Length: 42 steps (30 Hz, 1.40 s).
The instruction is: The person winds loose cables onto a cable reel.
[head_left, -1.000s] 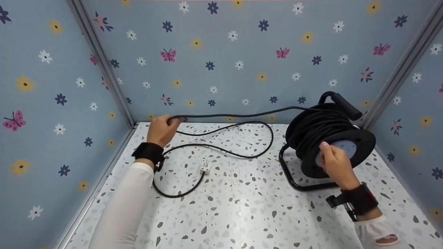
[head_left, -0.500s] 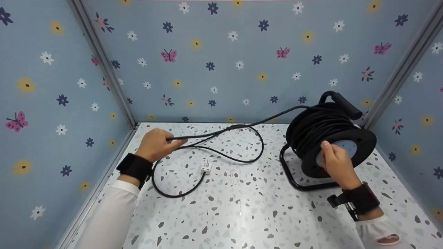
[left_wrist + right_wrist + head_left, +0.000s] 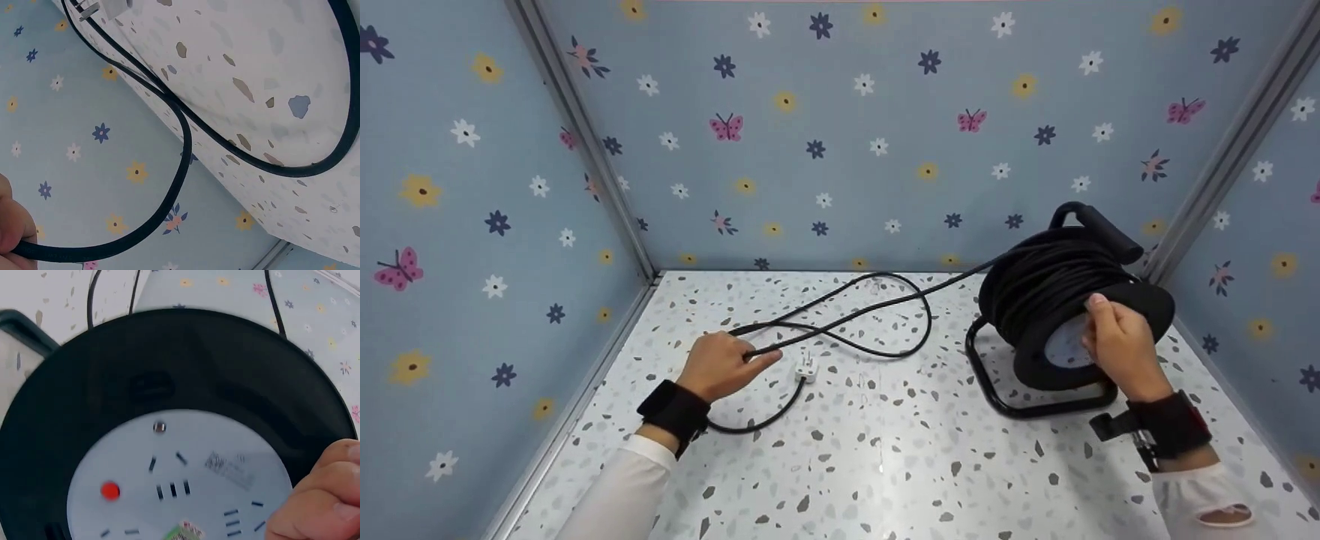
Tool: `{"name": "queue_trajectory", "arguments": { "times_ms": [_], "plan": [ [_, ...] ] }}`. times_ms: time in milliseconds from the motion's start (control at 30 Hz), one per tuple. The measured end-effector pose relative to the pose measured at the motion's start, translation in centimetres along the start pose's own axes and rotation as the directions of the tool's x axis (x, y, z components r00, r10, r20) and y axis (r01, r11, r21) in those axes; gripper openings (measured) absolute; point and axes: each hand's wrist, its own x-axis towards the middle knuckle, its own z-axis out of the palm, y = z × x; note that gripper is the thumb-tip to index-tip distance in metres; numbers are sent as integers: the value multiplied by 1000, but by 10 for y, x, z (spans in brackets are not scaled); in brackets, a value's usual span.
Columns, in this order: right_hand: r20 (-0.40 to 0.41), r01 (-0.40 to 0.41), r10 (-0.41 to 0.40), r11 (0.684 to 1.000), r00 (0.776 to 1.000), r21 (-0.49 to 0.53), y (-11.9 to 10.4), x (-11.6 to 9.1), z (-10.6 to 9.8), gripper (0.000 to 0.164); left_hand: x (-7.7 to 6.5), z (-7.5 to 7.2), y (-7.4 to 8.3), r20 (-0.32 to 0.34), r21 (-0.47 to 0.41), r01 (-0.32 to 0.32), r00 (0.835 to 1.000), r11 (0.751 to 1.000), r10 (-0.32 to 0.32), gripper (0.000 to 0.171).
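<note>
A black extension cable reel (image 3: 1035,360) stands on its tube frame at the right, wound with several turns of cable. My right hand (image 3: 1125,345) is at the reel's outer disc with its fingers curled; what they close round is hidden. In the right wrist view the disc's grey socket panel (image 3: 185,467) shows slots and a red button, with the curled fingers (image 3: 323,495) at its right edge. My left hand (image 3: 724,366) grips the black cable (image 3: 870,309), which runs taut up to the reel. Behind that hand a loose loop lies on the surface, ending in a white plug (image 3: 806,367).
The work surface (image 3: 885,465) is white with grey speckles. Floral wall panels (image 3: 840,135) enclose it at the back and both sides, with metal strips at the corners. A padded carrying handle (image 3: 1110,232) tops the reel near the back right corner.
My left hand has come down and nearer with the cable, which now slants across the loose loop. The right hand has shifted to the right round the disc as the reel turned.
</note>
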Motion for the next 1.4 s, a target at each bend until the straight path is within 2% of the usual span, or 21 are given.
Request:
{"name": "queue_trajectory", "arguments": {
  "times_ms": [167, 300, 467, 700, 900, 1133, 1400],
  "plan": [
    [-9, 27, -28, 996, 1000, -89, 1, 4, -8, 60, 4, 2, 3, -51, -29, -38, 998, 999, 36, 69],
    [-45, 37, -45, 986, 998, -162, 3, 6, -14, 59, 9, 5, 8, -59, -65, -80, 995, 995, 76, 61],
    [-58, 12, -23, 985, 998, -170, 8, 9, -22, 58, 12, 11, 17, -53, -106, -97, 994, 990, 92, 55],
    [-101, -13, -8, 978, 995, -209, 13, 13, -34, 56, 18, 26, 30, -114, -156, -182, 980, 971, 166, 50],
    [-135, -40, 12, 977, 991, -210, 22, 17, -45, 59, 26, 40, 44, -94, -140, -224, 973, 964, 212, 49],
    [-169, -104, 65, 967, 983, -231, 41, 20, -59, 57, 33, 56, 63, -52, -148, -238, 971, 960, 233, 49],
    [-138, -130, 86, 926, 987, -355, 60, 18, -72, 56, 43, 75, 86, -18, -180, -225, 974, 958, 225, 50]
  ]
}}
